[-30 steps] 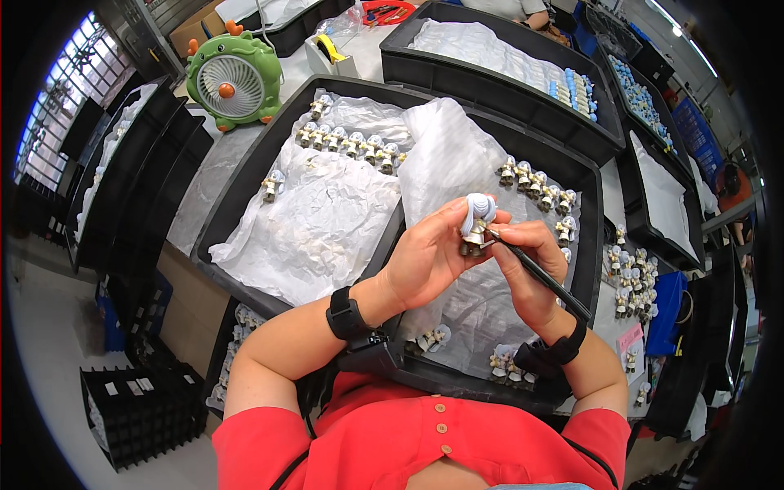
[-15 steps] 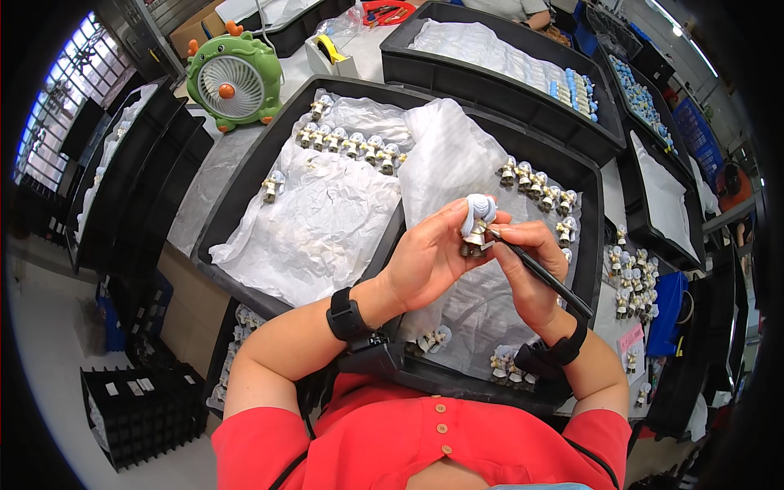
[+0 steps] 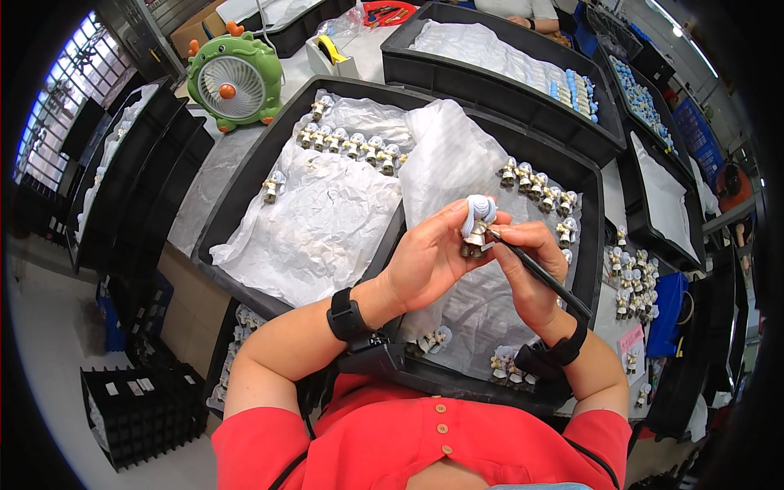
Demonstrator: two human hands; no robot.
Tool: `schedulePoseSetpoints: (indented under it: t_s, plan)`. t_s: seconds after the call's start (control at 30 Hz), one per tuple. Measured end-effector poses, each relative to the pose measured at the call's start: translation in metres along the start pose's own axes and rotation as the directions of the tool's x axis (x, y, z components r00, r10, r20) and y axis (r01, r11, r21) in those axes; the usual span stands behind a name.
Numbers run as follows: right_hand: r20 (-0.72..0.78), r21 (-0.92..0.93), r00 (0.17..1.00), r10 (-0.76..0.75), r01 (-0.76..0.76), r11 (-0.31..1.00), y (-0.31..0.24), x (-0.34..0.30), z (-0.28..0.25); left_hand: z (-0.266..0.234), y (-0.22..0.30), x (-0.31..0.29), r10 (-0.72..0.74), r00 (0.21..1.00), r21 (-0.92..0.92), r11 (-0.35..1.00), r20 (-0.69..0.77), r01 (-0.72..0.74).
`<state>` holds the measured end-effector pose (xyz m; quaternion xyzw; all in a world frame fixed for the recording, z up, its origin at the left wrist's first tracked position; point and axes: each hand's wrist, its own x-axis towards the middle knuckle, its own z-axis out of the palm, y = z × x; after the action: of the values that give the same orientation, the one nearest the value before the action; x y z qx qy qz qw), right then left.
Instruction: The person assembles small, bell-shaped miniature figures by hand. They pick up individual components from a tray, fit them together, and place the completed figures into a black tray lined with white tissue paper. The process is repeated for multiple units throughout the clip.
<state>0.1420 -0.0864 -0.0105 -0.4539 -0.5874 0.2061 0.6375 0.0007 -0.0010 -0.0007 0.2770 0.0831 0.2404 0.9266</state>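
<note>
Left fingers: I pinch the pale-haired, white-coated figurine above the black plastic tray, inward of its right edge.
Right fingers: pinching slim black pen-like tool, tip at figurine.
Figurine row: set near far edge; mine seems unfinished.

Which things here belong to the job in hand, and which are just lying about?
In use:
- figurine, in left hand
- dark pen-like tool, in right hand
- probably the black tray below

Apparently just lying about:
- green fan
- red dish of tools
</note>
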Motion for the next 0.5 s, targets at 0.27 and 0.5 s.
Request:
schedulePoseSetpoints:
  t_s: [0.27, 0.5]
  plan:
    - [0.006, -0.021, 1.0, -0.023, 0.023, 1.0, 0.0015, 0.0, -0.0007, -0.0032, -0.0003, 0.0, 0.004, 1.0, 0.033, 0.999, 0.017, -0.004]
    - [0.003, -0.022, 1.0, -0.023, 0.023, 0.999, 0.0011, 0.0002, -0.0006, -0.0033, -0.0004, -0.0001, 0.003, 1.0, 0.034, 0.999, 0.017, -0.004]
